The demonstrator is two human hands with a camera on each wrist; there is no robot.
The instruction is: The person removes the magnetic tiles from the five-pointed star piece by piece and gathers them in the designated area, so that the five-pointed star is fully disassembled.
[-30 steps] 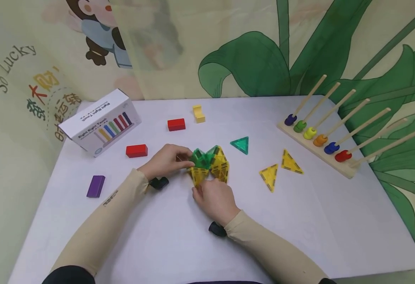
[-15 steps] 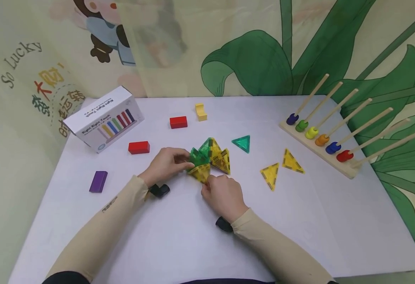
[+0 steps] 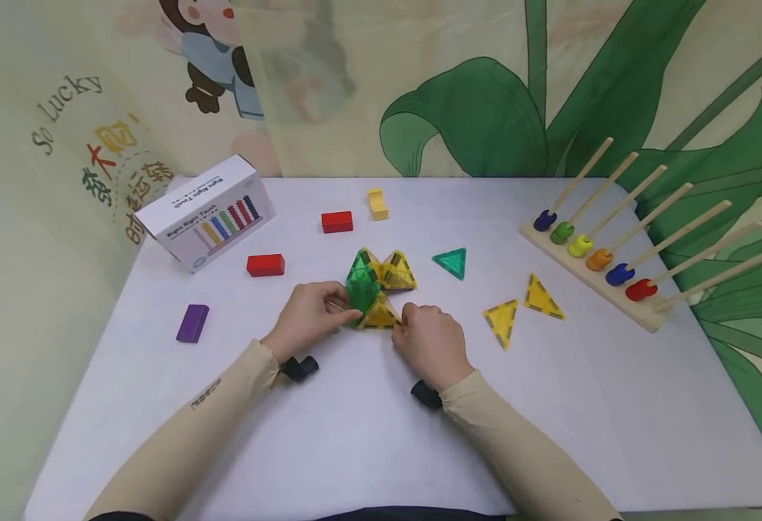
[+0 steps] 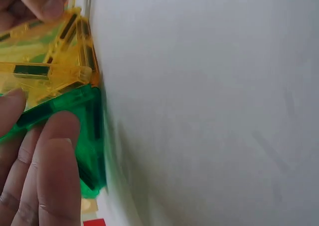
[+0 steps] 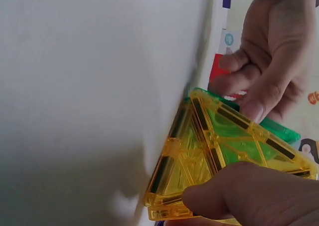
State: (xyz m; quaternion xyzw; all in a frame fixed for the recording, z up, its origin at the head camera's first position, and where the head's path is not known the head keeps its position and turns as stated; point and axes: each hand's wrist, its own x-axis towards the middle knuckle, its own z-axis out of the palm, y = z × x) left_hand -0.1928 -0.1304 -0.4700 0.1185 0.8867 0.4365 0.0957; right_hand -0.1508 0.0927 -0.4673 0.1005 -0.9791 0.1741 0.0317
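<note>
A cluster of see-through triangular magnetic tiles stands on the table between the hands. Its green magnetic tiles (image 3: 361, 288) are on the left, with a yellow magnetic tile (image 3: 379, 315) in front and a further yellow pair (image 3: 397, 270) at the back right. My left hand (image 3: 309, 318) pinches the green side between thumb and fingers; in the left wrist view the fingers lie along a green tile (image 4: 93, 131). From the right, my right hand (image 3: 434, 346) pinches the front yellow part, its thumb on a yellow tile (image 5: 189, 171) in the right wrist view, other fingertips mostly hidden.
A loose green triangle (image 3: 454, 263) and two yellow triangles, one nearer (image 3: 502, 323), lie to the right. Beyond them stands a wooden peg rack (image 3: 589, 278) with coloured beads. Red blocks (image 3: 266, 265), a purple block (image 3: 192, 323), a yellow piece (image 3: 378, 205) and a white box (image 3: 208, 213) surround the left and back.
The tile cluster has turned, its green side swinging from the back to the left. My right hand has shifted right and slightly away; the left hand stays at the green tiles. The head view has shifted slightly.
</note>
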